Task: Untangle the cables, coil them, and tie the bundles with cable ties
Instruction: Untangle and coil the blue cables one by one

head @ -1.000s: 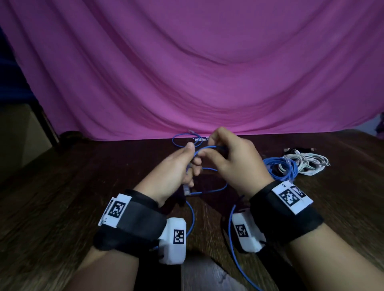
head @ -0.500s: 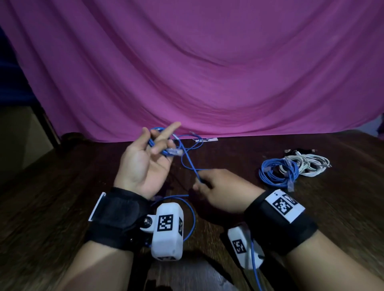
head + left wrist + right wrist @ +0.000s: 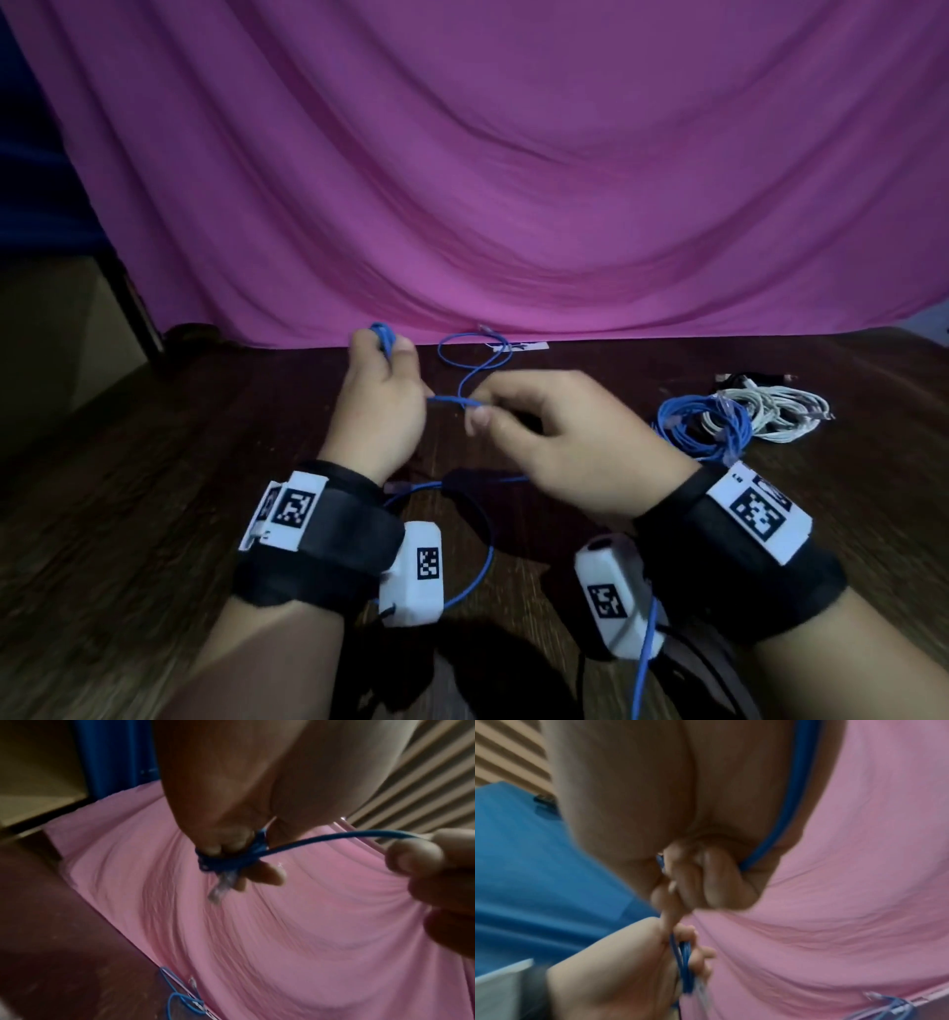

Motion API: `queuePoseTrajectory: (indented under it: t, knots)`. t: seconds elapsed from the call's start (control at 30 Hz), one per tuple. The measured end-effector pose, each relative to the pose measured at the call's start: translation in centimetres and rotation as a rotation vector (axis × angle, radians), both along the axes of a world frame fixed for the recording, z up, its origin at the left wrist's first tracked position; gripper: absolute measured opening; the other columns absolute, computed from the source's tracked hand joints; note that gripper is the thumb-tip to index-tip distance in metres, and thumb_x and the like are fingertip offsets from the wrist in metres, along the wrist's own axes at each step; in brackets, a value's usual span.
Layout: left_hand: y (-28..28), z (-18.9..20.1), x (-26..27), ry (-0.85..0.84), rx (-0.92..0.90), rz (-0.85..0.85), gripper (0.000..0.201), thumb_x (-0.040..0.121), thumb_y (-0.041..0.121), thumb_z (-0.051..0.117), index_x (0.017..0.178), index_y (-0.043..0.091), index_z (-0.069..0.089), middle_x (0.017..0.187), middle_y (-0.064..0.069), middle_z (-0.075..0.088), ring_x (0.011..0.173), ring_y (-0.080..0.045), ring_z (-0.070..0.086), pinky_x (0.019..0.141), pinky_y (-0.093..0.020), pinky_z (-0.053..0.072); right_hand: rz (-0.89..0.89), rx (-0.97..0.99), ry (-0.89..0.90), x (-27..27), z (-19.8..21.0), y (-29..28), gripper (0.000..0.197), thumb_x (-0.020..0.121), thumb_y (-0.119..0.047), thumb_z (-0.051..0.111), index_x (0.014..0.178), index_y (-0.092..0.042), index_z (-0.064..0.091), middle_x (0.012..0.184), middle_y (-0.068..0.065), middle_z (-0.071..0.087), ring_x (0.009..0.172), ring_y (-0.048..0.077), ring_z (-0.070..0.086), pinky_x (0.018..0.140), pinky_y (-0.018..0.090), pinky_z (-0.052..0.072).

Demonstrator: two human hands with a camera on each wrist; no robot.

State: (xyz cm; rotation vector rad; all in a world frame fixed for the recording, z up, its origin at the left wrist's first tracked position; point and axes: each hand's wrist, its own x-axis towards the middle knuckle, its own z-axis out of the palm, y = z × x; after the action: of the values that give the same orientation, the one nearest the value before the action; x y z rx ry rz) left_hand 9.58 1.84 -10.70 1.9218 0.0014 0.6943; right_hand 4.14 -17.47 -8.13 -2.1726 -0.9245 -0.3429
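The left hand (image 3: 377, 406) is raised above the dark wooden table (image 3: 154, 488), its fingers curled round several turns of the blue cable (image 3: 452, 402); a clear plug (image 3: 221, 884) hangs below the wound turns. The right hand (image 3: 560, 442) pinches the same cable between thumb and fingertips just beside the left. The rest of the cable trails in loose loops across the table toward the pink cloth (image 3: 513, 180). To the right lie a coiled blue bundle (image 3: 701, 429) and a white bundle (image 3: 775, 419), touching each other.
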Motion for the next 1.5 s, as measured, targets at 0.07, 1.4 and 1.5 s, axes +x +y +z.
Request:
queuePoseTrajectory:
  t: [0.07, 1.4, 1.5]
  knots:
    - [-1.0, 0.2, -0.9, 0.134, 0.002, -0.139, 0.019, 0.100, 0.037, 0.047, 0.087, 0.024, 0.052, 0.074, 0.003, 0.064, 0.066, -0.013, 0.058, 0.063, -0.036, 0.044, -0.064, 0.110, -0.038, 0.7, 0.1, -0.6, 0.015, 0.102, -0.021, 0.059, 0.093, -0.018, 0.072, 0.081, -0.004, 0.072, 0.079, 0.013, 0.066, 0.080, 0.040, 0.052]
    - [0.3, 0.7, 0.0, 0.068, -0.437, -0.065, 0.013, 0.110, 0.024, 0.034, 0.099, 0.019, 0.039, 0.075, -0.007, 0.072, 0.048, -0.015, 0.058, 0.057, -0.031, 0.046, 0.115, -0.023, 0.210, 0.6, -0.2, -1.4, 0.023, 0.102, -0.029, 0.063, 0.084, -0.016, 0.071, 0.066, -0.013, 0.061, 0.061, -0.001, 0.051, 0.064, 0.020, 0.041]
    - [-0.7, 0.5, -1.3, 0.233, -0.124, -0.165, 0.012, 0.109, 0.022, 0.039, 0.106, 0.013, 0.046, 0.083, -0.016, 0.066, 0.055, -0.014, 0.062, 0.055, -0.023, 0.048, 0.013, 0.097, 0.057, 1.2, 0.3, -1.9, 0.023, 0.101, -0.030, 0.064, 0.084, -0.018, 0.072, 0.073, -0.005, 0.068, 0.069, 0.008, 0.059, 0.070, 0.032, 0.048]
